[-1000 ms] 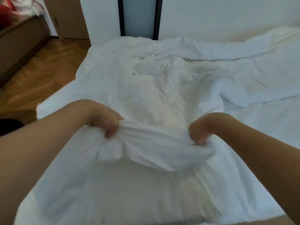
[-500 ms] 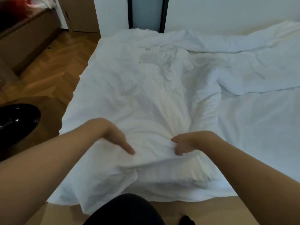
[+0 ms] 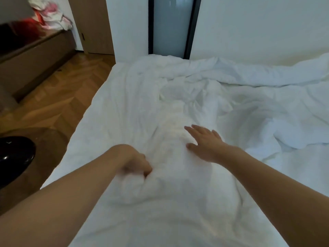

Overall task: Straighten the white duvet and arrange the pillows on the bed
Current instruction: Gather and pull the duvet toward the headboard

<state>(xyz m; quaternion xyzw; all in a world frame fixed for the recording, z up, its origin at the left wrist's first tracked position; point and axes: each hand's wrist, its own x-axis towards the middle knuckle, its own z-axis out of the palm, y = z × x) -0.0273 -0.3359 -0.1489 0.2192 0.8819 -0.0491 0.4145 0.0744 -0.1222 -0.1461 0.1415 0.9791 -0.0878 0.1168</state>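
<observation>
Soft, light duvet (image 3: 178,107) is bunched in the left hand (image 3: 137,166) near the bed's (image 3: 99,122) left edge, pressed flat by the spread-fingered right hand (image 3: 204,141); likely best grasped at its edge.

Matt crumpled cloth duvet (image 3: 178,107); glossy wood floor (image 3: 58,104)

Two bare forearms reach in from the lower corners of the view, with no sleeve, cuff or fabric on either one as far up as the frame shows. The left hand (image 3: 136,164) and the right hand (image 3: 204,142) are both bare: no gloves, and no ring, watch or bracelet shows on the fingers or wrists. The left hand is smeared by motion blur, so its fingers cannot be told apart. On the right hand the fingers and thumb read more clearly, with short nails; finer detail there is too soft to tell.
</observation>
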